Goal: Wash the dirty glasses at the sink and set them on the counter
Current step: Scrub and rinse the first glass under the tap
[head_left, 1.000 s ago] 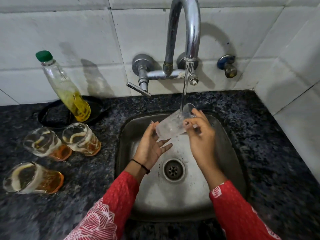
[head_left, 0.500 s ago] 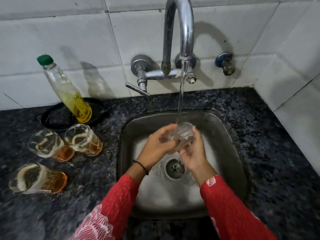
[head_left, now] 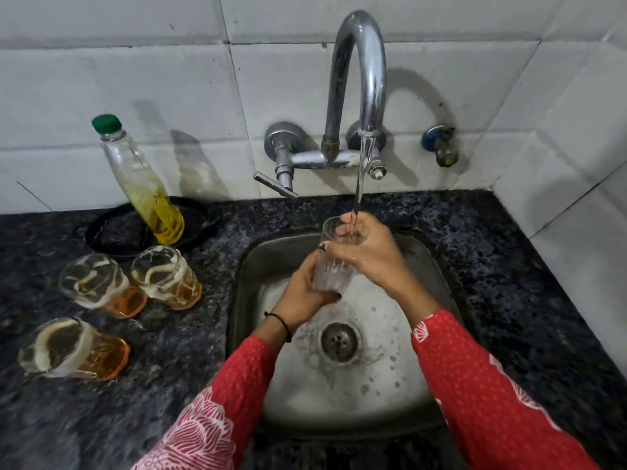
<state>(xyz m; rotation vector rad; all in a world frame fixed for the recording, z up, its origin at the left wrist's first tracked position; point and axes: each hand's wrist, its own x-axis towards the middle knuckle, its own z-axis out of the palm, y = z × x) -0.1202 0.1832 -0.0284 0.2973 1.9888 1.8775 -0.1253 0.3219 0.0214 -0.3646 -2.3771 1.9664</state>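
I hold the clear glass (head_left: pixel 331 266) upright over the sink (head_left: pixel 437 266), right under the tap (head_left: pixel 359 96), with the stream of water (head_left: pixel 359 184) falling straight into its open mouth. My left hand (head_left: pixel 303 293) has its grip wrapped round the lower part and base of the glass. My right hand (head_left: pixel 368 254) curls over the rim from the right, thumb across the front of the glass and fingers dipping inside the mouth where the water lands. Both grips are clenched on the same glass.

The glass sits toward the back of the basin, just clear of the rear rim. Below it the steel bowl is open down to the drain (head_left: pixel 339 340), wet and dotted with droplets. To the right of the sink the dark speckled table (head_left: pixel 509 266) runs bare to the tiled corner wall.

On the left stretch of table three dirty glasses (head_left: pixel 166 276) stand in a cluster, well apart from the sink edge, each with an orange-tinted bottom and pale creamy streaks inside. Behind them a bottle (head_left: pixel 142 184) with a green cap, holding yellow liquid in its lower part, stands tilted on a black tray (head_left: pixel 112 232) near the wall.
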